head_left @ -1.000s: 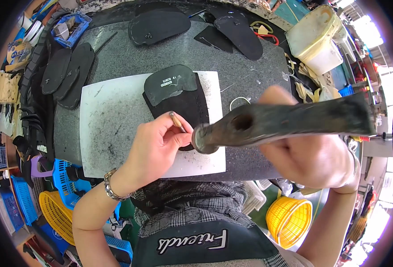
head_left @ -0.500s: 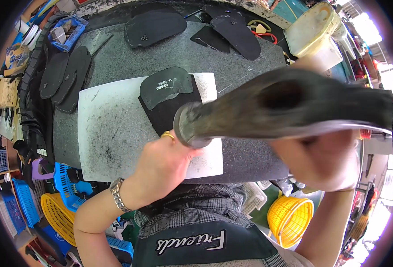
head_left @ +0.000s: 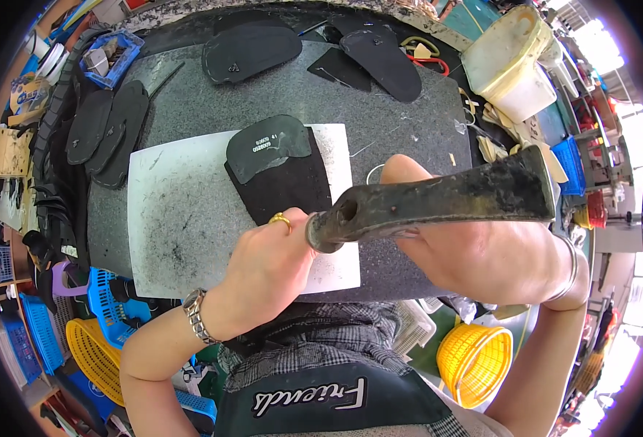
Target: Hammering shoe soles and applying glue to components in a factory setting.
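Observation:
A hammer (head_left: 445,198) with a worn, dark metal head is gripped in my right hand (head_left: 485,258); its handle is hidden. Its round face overlaps the fingertips of my left hand (head_left: 263,273) in the picture; whether it touches anything there I cannot tell. My left hand, with a ring and a watch, is closed at the near end of a black insole (head_left: 289,197); its fingertips are partly hidden. On the insole's far end lies a dark grey heel-shaped piece (head_left: 263,149) with white print. Beneath is a smudged white board (head_left: 168,237).
More black insoles (head_left: 252,54) lie at the back and left of the grey worktable (head_left: 183,95). Red-handled scissors (head_left: 431,64) lie near a white tub (head_left: 514,73). A blue basket (head_left: 121,54) stands back left. Yellow baskets (head_left: 474,364) are below the table.
The hammer has come down from its raised, blurred position, and my right hand has moved left with it. My left hand and the insole have hardly moved.

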`<state>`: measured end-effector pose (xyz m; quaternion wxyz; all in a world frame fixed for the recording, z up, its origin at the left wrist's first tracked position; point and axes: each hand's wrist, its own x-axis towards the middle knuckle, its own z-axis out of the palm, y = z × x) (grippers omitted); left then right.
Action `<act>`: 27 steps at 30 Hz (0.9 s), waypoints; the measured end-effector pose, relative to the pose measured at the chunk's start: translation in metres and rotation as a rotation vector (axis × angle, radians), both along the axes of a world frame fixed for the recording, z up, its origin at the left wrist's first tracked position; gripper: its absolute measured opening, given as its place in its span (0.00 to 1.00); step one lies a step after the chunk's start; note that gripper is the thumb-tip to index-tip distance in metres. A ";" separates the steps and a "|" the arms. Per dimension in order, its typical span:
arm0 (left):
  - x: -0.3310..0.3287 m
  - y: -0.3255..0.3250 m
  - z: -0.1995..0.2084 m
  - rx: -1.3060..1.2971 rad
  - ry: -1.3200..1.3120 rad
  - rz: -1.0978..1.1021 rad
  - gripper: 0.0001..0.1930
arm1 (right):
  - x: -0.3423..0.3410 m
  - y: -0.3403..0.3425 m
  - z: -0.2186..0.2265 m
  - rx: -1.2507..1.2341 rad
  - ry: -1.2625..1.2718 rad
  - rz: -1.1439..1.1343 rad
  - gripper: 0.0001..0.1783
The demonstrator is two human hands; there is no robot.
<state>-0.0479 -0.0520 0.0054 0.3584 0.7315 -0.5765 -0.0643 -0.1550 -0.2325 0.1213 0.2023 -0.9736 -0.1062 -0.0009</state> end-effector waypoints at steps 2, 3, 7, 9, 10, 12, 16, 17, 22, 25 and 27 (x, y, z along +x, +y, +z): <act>0.006 -0.005 -0.004 -0.014 0.391 0.074 0.05 | -0.001 -0.001 0.005 -0.045 -0.032 -0.001 0.14; 0.010 -0.006 -0.009 -0.022 0.782 0.158 0.06 | -0.001 -0.002 0.006 -0.084 -0.065 0.007 0.14; 0.005 -0.004 -0.010 -0.084 0.543 0.156 0.05 | 0.004 -0.008 0.009 0.145 -0.283 -0.008 0.23; 0.005 -0.006 -0.008 0.033 0.499 0.105 0.04 | -0.004 -0.004 0.012 0.082 -0.215 -0.117 0.24; 0.003 -0.007 -0.007 0.030 0.443 0.100 0.05 | -0.009 -0.001 0.013 0.027 -0.147 -0.217 0.24; 0.000 -0.006 -0.007 0.028 0.381 0.110 0.05 | -0.009 0.005 0.014 -0.073 -0.017 -0.392 0.25; -0.003 -0.004 -0.011 -0.023 0.234 0.161 0.07 | 0.004 -0.001 0.012 -0.080 -0.151 -0.125 0.18; -0.005 -0.005 -0.009 -0.043 0.208 0.159 0.06 | 0.002 0.000 0.010 -0.153 -0.154 -0.120 0.16; 0.000 -0.013 -0.007 -0.052 0.327 0.102 0.04 | -0.008 0.003 0.003 -0.648 -0.137 -0.078 0.07; 0.000 -0.016 -0.010 -0.094 0.693 0.177 0.03 | -0.001 -0.006 0.005 0.018 -0.174 -0.070 0.13; 0.004 -0.010 -0.015 -0.061 0.730 0.185 0.04 | -0.001 -0.005 0.007 -0.024 -0.237 -0.099 0.16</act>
